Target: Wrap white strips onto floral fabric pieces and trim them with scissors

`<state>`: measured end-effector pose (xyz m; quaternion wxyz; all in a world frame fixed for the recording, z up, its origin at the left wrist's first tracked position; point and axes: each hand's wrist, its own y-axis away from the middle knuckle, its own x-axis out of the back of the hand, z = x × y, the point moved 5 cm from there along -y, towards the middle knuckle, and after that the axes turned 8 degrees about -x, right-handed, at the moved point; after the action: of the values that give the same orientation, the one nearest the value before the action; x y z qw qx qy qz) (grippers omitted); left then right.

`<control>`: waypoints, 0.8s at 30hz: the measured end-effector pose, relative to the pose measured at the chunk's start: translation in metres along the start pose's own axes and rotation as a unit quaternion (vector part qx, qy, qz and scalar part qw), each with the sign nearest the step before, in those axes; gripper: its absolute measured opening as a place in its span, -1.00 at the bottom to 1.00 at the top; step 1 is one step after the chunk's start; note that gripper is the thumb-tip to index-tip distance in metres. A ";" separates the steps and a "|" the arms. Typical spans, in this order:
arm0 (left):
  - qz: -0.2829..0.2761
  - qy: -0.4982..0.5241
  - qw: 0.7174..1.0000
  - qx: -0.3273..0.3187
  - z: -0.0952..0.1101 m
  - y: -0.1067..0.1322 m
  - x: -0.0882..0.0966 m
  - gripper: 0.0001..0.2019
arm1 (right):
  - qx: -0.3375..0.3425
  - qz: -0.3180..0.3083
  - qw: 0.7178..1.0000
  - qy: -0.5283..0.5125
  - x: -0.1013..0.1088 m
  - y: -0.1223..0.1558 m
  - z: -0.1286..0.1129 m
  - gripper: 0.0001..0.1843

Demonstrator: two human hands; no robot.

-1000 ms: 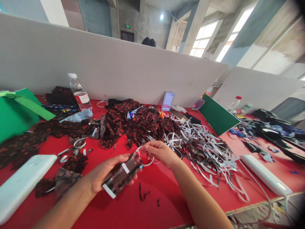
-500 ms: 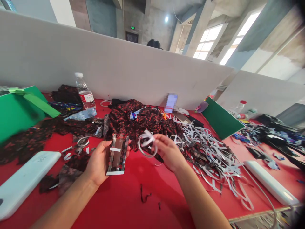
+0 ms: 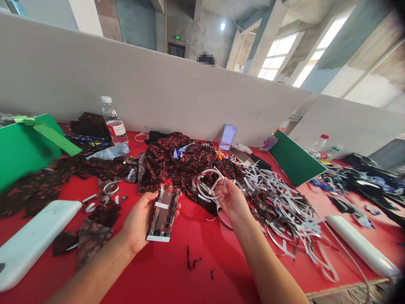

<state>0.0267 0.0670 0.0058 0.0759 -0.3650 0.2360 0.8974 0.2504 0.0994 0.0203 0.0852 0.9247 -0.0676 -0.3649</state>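
My left hand [image 3: 139, 217] is closed around the sides of a flat rectangular brown piece [image 3: 162, 217]. Dark floral borders run along its long edges, and white strips lie across its middle and bottom end. Pinched in the fingers of my right hand [image 3: 232, 198] is a curled narrow white strip [image 3: 207, 171], looped above the table. Another loop hangs below these fingers. Behind both hands lies a heap of black and red floral fabric [image 3: 171, 156]. To the right of my right hand spreads a tangled pile of white strips [image 3: 284, 202].
A water bottle [image 3: 114, 122] stands at the back left by the grey partition [image 3: 152, 84]. Green boards [image 3: 294, 156] stand at both sides. White oblong devices [image 3: 38, 240] lie left and right. Fabric scraps and dark threads [image 3: 191, 259] lie on the red table [image 3: 164, 278].
My right hand has moved slightly right with the white strip, whose loop now opens wider and higher. My left hand has shifted slightly right and down with the rectangular piece.
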 end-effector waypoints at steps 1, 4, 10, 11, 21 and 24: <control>0.003 0.002 1.000 0.007 -0.001 0.000 0.000 -0.58 | 0.008 0.001 1.000 0.004 0.002 -0.003 -0.004 -0.84; 0.008 0.006 1.000 0.017 -0.003 0.000 0.000 -0.58 | 0.060 0.002 0.998 0.029 0.006 -0.003 -0.016 -0.82; 0.001 0.006 1.000 0.008 -0.003 0.001 -0.002 -0.58 | 0.210 -0.079 0.900 0.375 -0.020 0.020 -0.019 -0.48; -0.001 0.006 1.000 0.005 -0.004 0.001 -0.003 -0.58 | 0.206 -0.090 0.898 0.377 -0.023 0.022 -0.016 -0.44; 0.025 0.004 0.998 -0.060 -0.004 0.007 -0.007 -0.59 | 0.024 -0.170 0.949 0.264 -0.030 0.023 0.022 -0.61; 0.021 0.004 0.998 -0.064 -0.004 0.005 -0.009 -0.57 | 0.029 -0.144 0.958 0.247 -0.028 0.021 0.020 -0.63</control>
<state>0.0340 0.0610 0.0112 0.0331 -0.3674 0.1860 0.9107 0.2157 0.0823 0.0288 0.0187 0.9880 0.0789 -0.1314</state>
